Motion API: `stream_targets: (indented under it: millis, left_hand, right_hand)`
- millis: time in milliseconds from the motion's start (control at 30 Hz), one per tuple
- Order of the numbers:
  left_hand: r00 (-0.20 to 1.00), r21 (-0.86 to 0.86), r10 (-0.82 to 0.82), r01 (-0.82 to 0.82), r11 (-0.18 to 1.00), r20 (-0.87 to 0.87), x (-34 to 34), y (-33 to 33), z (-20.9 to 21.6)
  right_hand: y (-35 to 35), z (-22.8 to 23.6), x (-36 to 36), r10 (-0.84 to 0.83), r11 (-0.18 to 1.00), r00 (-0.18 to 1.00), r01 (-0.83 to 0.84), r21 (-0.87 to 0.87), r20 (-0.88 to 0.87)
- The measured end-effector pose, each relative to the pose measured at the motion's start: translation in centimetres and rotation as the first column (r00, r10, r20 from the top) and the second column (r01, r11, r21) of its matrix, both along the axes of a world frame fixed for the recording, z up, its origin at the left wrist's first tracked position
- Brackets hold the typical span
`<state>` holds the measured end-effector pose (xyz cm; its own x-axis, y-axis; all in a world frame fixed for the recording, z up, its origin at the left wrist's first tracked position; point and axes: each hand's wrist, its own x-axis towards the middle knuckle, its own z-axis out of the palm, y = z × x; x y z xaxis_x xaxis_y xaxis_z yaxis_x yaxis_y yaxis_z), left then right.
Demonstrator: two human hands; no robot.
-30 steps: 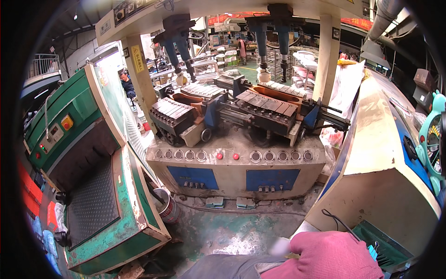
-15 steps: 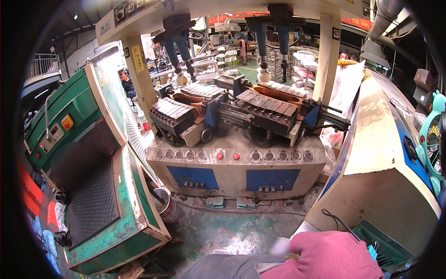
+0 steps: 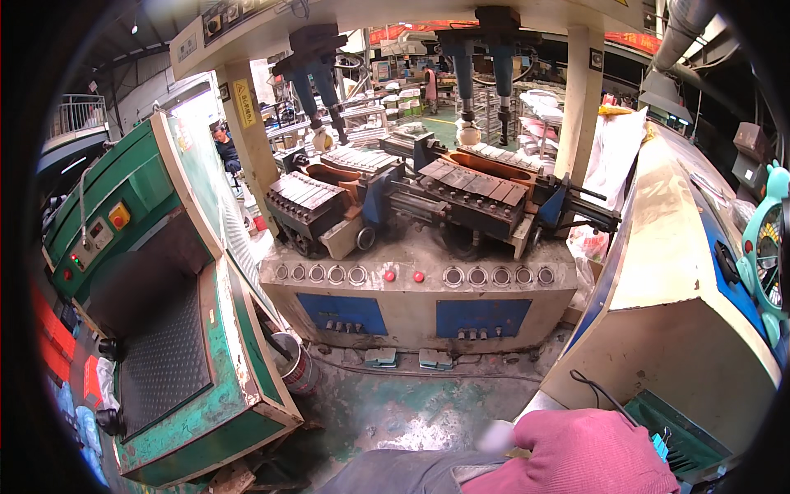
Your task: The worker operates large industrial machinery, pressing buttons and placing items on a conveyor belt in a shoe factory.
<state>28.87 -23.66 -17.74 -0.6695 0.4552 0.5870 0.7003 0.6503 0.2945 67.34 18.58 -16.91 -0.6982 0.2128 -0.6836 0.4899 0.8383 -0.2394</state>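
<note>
At the lower edge, my right arm in a pink ribbed sleeve [image 3: 584, 453] lies bent over dark grey cloth [image 3: 411, 471] on my lap. At the end of the sleeve a pale blur, seemingly my right hand [image 3: 496, 436], rests by the cloth; its fingers cannot be made out, nor anything in them. No part of my left hand shows. In front stands a beige machine [image 3: 420, 317] with two clamping stations. The left mould [image 3: 333, 174] and the right mould [image 3: 490, 167] are orange-brown, each behind a row of metal plates.
A green machine [image 3: 177, 445] with a dark treadplate bed stands left, a bucket [image 3: 298, 370] beside it. Two foot pedals [image 3: 434, 360] sit on the floor ahead. To the right are a beige cabinet [image 3: 658, 354], a dark green bin [image 3: 683, 428] and a turquoise fan [image 3: 769, 247].
</note>
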Motion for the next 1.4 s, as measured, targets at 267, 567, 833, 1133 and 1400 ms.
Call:
stream_targets:
  millis: [267, 567, 833, 1133, 1400]
  left_hand:
    - [0.719, 0.716, -0.352, -0.286, 0.637, 0.599, 3.2, 2.8, 4.8]
    - [0.576, 0.801, -0.56, -0.479, 0.36, 0.595, 3.1, 2.1, 3.5]
    - [0.525, 0.779, -0.658, -0.609, 0.152, 0.539, 1.5, 1.4, 1.4]
    - [0.494, 0.656, -0.711, -0.753, -0.061, 0.501, -0.1, 0.9, -0.3]
    - [0.414, 0.681, -0.833, -0.73, -0.063, 0.366, -0.1, 0.4, -1.0]
  right_hand:
    - [0.1, -0.1, 0.0, 0.006, 1.0, 1.0, -0.006, -0.002, 0.006]
    - [0.1, -0.3, 0.0, -0.008, 1.0, 1.0, 0.008, -0.016, 0.005]
    - [0.1, -0.8, 0.2, -0.003, 1.0, 1.0, 0.003, 0.002, -0.024]
    - [0.0, 0.2, -0.1, 0.005, 1.0, 1.0, -0.005, -0.013, 0.016]
    - [0.1, -0.5, 0.2, 0.005, 1.0, 1.0, -0.005, 0.007, -0.013]
